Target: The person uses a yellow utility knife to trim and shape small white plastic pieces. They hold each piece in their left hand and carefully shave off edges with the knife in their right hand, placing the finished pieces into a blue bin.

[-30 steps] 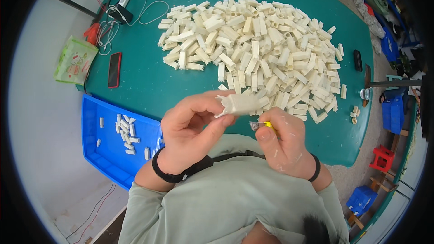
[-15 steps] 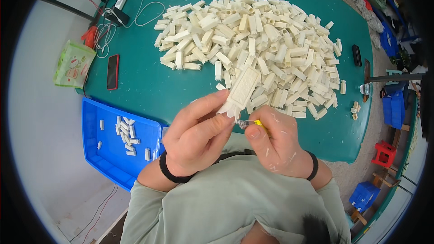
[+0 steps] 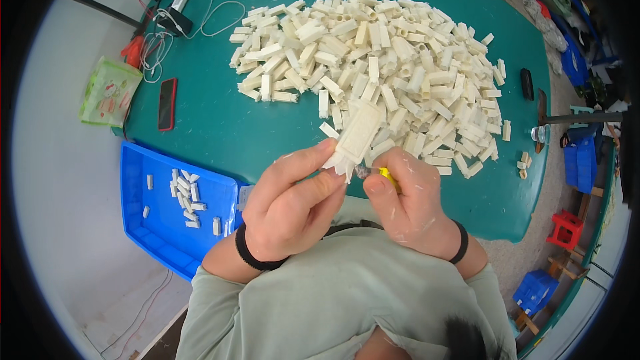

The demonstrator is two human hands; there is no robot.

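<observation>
Holding: one cream block (image 3: 361, 128), your left hand (image 3: 288, 195) pinching it near the heap (image 3: 407, 70); yellow tool (image 3: 388, 177), gripped in your right hand (image 3: 413, 201) at the block's frayed end. Seemingly done: few pieces (image 3: 195, 193), blue tray (image 3: 163, 230). Seemingly remaining: the heap.

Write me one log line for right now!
Left hand: holding cream piece | Right hand: gripping yellow tool near its ragged end | Green table: heap of cream pieces | Blue tray: small pale pieces

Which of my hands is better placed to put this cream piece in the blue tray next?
Probably your left hand: it holds the cream piece and is nearer the blue tray, while your right hand holds a yellow-and-grey tool.
</observation>
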